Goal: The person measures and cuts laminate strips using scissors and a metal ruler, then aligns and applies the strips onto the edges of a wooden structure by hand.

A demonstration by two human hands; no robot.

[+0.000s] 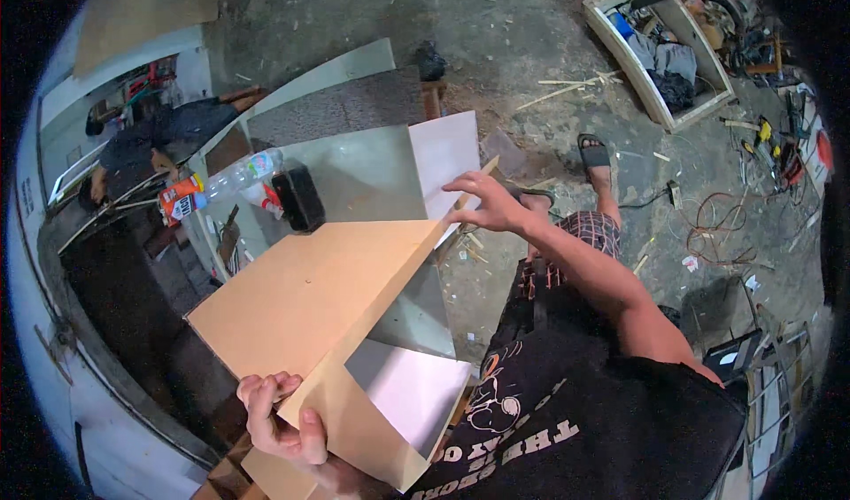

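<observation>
A tan wooden board (pixel 305 274) with a thick edge lies tilted in front of me. My left hand (pixel 288 420) grips its near corner, fingers over the top and thumb on the edge side. Beside that hand, a second tan panel (pixel 367 434) meets the board's edge, next to a white surface (pixel 416 389). My right hand (pixel 487 202) is at the board's far corner with fingers spread; its thumb is close to the corner, and whether it touches I cannot tell. A white panel (pixel 447 159) and a thin wood strip (pixel 490 166) are behind it.
Past the board stand a clear plastic bottle (pixel 232 179), an orange-labelled container (pixel 181 199) and a black block-shaped object (pixel 298 197). Another person (pixel 164 132) is at the far left. A wooden crate (pixel 660 53) of odds and ends, cables (pixel 722 230) and wood scraps lie on the floor.
</observation>
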